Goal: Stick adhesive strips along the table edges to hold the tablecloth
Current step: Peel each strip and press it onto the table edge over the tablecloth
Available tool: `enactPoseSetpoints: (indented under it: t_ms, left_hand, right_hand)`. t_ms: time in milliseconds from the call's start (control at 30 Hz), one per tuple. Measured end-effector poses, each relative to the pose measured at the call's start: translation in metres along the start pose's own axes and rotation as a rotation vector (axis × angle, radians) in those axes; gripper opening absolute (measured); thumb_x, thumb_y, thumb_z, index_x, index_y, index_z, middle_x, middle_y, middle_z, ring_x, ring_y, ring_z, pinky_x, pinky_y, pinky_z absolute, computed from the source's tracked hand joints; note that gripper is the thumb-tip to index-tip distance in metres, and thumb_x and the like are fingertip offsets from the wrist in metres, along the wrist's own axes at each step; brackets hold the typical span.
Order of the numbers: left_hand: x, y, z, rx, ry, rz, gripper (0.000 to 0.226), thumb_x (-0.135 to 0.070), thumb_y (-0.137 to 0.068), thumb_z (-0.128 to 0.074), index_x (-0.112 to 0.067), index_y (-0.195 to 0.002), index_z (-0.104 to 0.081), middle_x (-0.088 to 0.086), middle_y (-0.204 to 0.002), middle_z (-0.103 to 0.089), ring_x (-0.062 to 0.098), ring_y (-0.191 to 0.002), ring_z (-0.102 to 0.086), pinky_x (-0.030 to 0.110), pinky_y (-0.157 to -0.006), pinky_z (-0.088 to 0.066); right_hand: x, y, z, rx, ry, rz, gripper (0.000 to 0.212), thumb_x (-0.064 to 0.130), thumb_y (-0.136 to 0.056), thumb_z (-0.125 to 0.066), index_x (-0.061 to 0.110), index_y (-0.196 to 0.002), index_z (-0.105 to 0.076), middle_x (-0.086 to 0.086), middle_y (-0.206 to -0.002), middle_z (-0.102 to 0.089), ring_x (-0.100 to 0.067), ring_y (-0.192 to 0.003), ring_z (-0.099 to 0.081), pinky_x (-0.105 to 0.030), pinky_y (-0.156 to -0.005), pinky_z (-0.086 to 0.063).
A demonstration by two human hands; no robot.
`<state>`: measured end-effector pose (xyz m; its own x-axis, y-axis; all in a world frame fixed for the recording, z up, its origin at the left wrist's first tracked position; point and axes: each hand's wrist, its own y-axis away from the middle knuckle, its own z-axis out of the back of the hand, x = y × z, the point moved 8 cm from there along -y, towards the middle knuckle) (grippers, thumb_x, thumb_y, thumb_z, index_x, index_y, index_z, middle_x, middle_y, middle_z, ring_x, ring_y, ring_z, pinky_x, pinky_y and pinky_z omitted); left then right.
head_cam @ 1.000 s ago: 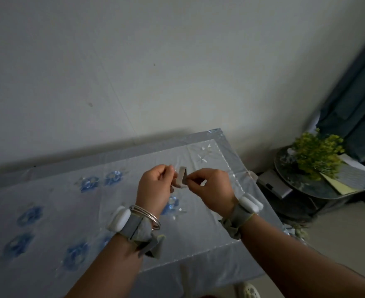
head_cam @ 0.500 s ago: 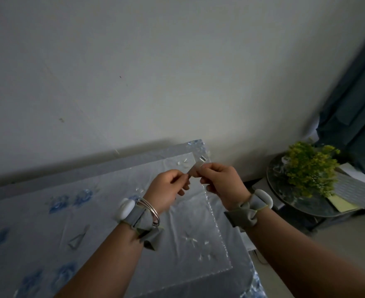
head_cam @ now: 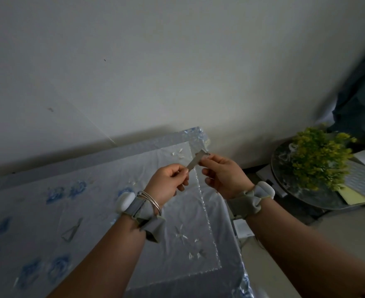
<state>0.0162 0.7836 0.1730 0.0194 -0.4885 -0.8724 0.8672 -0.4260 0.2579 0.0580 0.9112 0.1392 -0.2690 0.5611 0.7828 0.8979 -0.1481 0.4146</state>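
Observation:
A short grey adhesive strip (head_cam: 195, 161) is stretched between both hands above the table's far right corner. My left hand (head_cam: 169, 182) pinches its lower end and my right hand (head_cam: 224, 176) pinches its upper end, where a small flap folds over. Below them lies the pale tablecloth (head_cam: 91, 201) with blue flower prints and a clear shiny border, spread over the grey table (head_cam: 147, 143). Both wrists wear grey bands; the left also carries thin metal bangles.
A white wall runs along the table's far edge. To the right stands a round dark side table (head_cam: 302, 190) with a yellow-green plant (head_cam: 321, 155) and papers (head_cam: 360, 181). A dark curtain (head_cam: 362, 82) hangs at the far right. Pale floor lies beside the table's right edge.
Both hands have moved with the strip from mid-table toward the far right corner. The strip, folded a second ago, is now pulled out straight between them.

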Motion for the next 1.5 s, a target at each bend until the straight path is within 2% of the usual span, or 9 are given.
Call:
enactPoseSetpoints:
  t_ms: [233,533,633,700,933,1033,1167,1333,1500]
  left_hand:
    - [0.019,-0.032,-0.033,0.030,0.022,0.103,0.026,-0.018,-0.091,-0.052,-0.018,-0.065,-0.060,-0.004,-0.057,-0.058,0.008,-0.049,-0.049,0.021,-0.048,-0.034]
    - [0.060,-0.064,-0.094,0.125,-0.086,0.274,0.035,-0.014,-0.090,-0.053,-0.014,-0.055,-0.054,-0.008,-0.036,-0.050,0.000,-0.027,-0.042,0.010,-0.031,-0.028]
    - [0.064,-0.081,-0.108,0.163,-0.153,0.287,0.035,-0.010,-0.090,-0.052,-0.011,-0.055,-0.054,-0.008,-0.026,-0.048,0.000,-0.025,-0.042,0.007,-0.029,-0.027]
    - [0.067,-0.092,-0.121,0.220,-0.203,0.293,0.036,-0.010,-0.091,-0.050,-0.010,-0.055,-0.053,-0.011,-0.024,-0.047,-0.001,-0.025,-0.044,0.006,-0.029,-0.026]
    - [0.090,-0.116,-0.134,0.271,-0.307,0.345,0.033,-0.012,-0.092,-0.050,-0.007,-0.060,-0.056,-0.011,-0.024,-0.047,-0.001,-0.023,-0.043,0.007,-0.027,-0.026]
    - [0.104,-0.122,-0.130,0.267,-0.366,0.386,0.041,-0.014,-0.092,-0.050,-0.011,-0.051,-0.054,-0.011,-0.023,-0.047,0.002,-0.026,-0.045,0.007,-0.037,-0.036]
    - [0.117,-0.123,-0.119,0.204,-0.475,0.419,0.042,-0.019,-0.085,-0.058,-0.015,-0.043,-0.057,-0.008,-0.025,-0.050,0.020,-0.048,-0.054,0.030,-0.073,-0.052]
    - [0.129,-0.125,-0.105,0.123,-0.519,0.427,0.040,-0.019,-0.078,-0.063,-0.012,-0.039,-0.059,0.002,-0.042,-0.060,0.029,-0.062,-0.066,0.038,-0.078,-0.057]
    - [0.148,-0.130,-0.099,0.112,-0.501,0.455,0.029,-0.028,-0.065,-0.065,0.000,-0.069,-0.070,0.022,-0.079,-0.072,0.039,-0.082,-0.068,0.046,-0.080,-0.057]
  right_hand:
    - [0.008,-0.012,0.051,-0.281,0.195,0.161,0.019,0.001,-0.084,-0.061,0.013,-0.069,-0.064,0.008,-0.043,-0.060,0.000,-0.037,-0.051,-0.013,-0.039,-0.038]
    - [-0.053,-0.032,0.138,-0.570,0.361,0.091,0.018,0.013,-0.080,-0.068,0.023,-0.065,-0.064,0.005,-0.055,-0.061,-0.001,-0.045,-0.052,-0.017,-0.050,-0.041]
    - [-0.066,-0.042,0.153,-0.627,0.425,0.057,0.004,0.016,-0.083,-0.064,0.016,-0.082,-0.068,0.003,-0.062,-0.062,-0.007,-0.054,-0.054,-0.021,-0.055,-0.041]
    - [-0.072,-0.048,0.165,-0.679,0.489,0.041,0.012,0.018,-0.085,-0.060,0.012,-0.093,-0.067,-0.002,-0.071,-0.062,-0.015,-0.063,-0.056,-0.023,-0.056,-0.041]
    - [-0.079,-0.069,0.179,-0.756,0.572,0.043,0.014,0.012,-0.085,-0.058,0.008,-0.097,-0.064,-0.005,-0.084,-0.061,-0.019,-0.078,-0.055,-0.028,-0.072,-0.044]
    - [-0.092,-0.078,0.176,-0.723,0.588,0.000,0.011,0.012,-0.086,-0.056,0.011,-0.094,-0.064,-0.002,-0.084,-0.059,-0.018,-0.078,-0.054,-0.025,-0.070,-0.038]
    - [-0.112,-0.082,0.170,-0.692,0.603,-0.090,0.011,0.017,-0.087,-0.058,0.013,-0.094,-0.065,-0.001,-0.084,-0.057,-0.018,-0.080,-0.053,-0.022,-0.070,-0.034]
    - [-0.128,-0.083,0.162,-0.702,0.590,-0.134,0.020,0.016,-0.087,-0.055,0.013,-0.103,-0.066,-0.008,-0.099,-0.066,-0.020,-0.088,-0.056,-0.023,-0.077,-0.038]
    - [-0.135,-0.086,0.157,-0.697,0.612,-0.187,0.026,0.015,-0.088,-0.051,0.015,-0.109,-0.067,-0.009,-0.107,-0.069,-0.026,-0.099,-0.060,-0.019,-0.077,-0.036]
